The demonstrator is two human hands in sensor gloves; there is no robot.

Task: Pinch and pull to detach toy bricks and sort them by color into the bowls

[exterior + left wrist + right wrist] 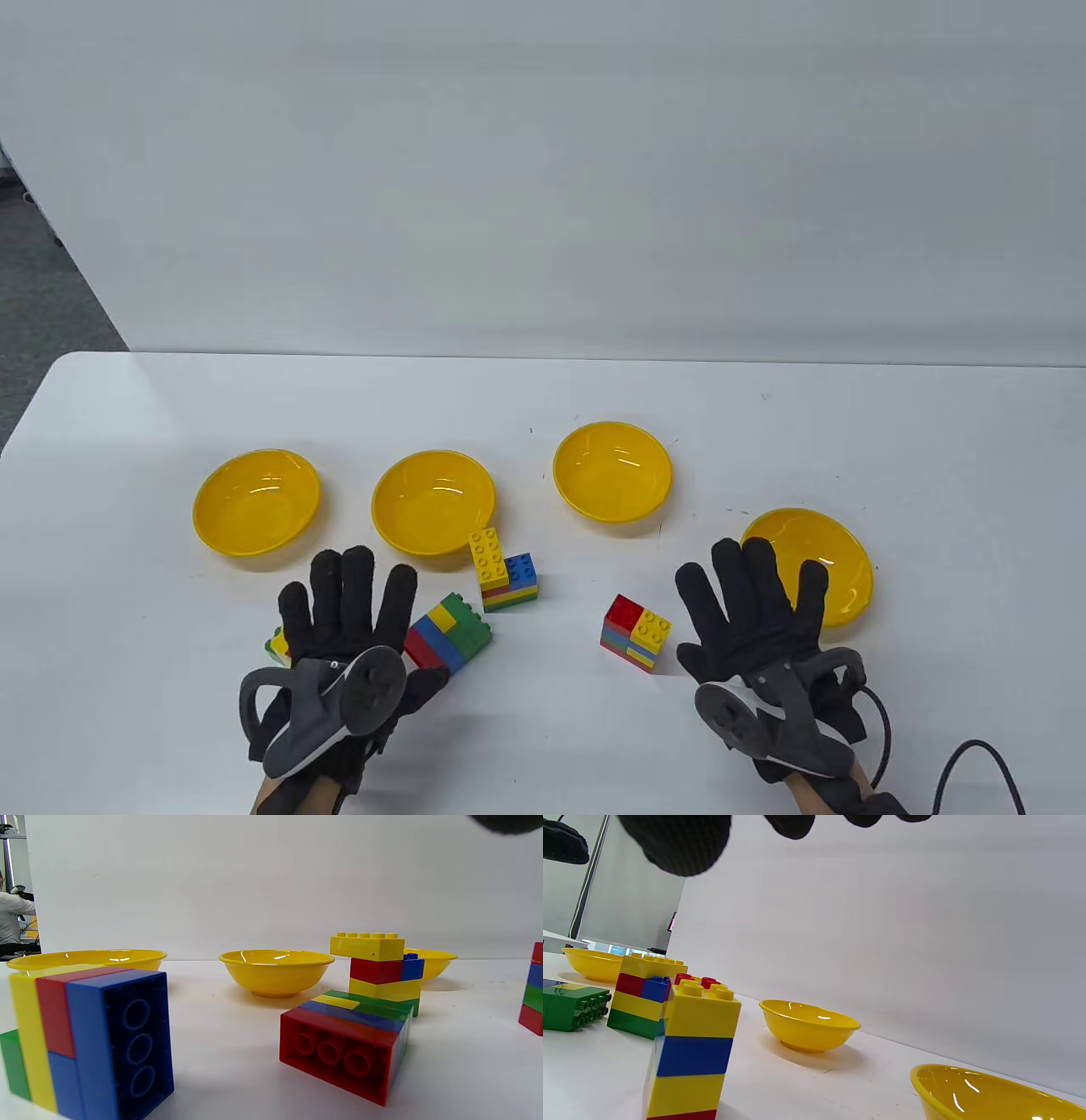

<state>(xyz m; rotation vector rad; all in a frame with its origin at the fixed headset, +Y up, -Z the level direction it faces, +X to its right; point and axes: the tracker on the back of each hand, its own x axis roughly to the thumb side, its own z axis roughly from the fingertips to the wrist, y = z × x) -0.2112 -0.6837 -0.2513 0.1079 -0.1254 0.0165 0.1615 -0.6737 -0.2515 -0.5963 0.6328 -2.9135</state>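
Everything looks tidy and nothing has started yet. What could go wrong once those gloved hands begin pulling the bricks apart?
1. All four bowls, such as the far-left bowl, are the same yellow, so a colour could easily land in the wrong one.
2. The tall stack stands right against the second bowl; tugging it may knock that bowl.
3. The right hand hovers partly over the far-right bowl and could bump it when reaching.

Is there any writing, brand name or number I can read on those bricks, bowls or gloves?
None can be read.
Toy bricks: the studs may carry a moulded mark, but it is too small to make out.
Yellow bowls: plain, no label.
Left hand and right hand: black gloves and grey trackers show no legible text.
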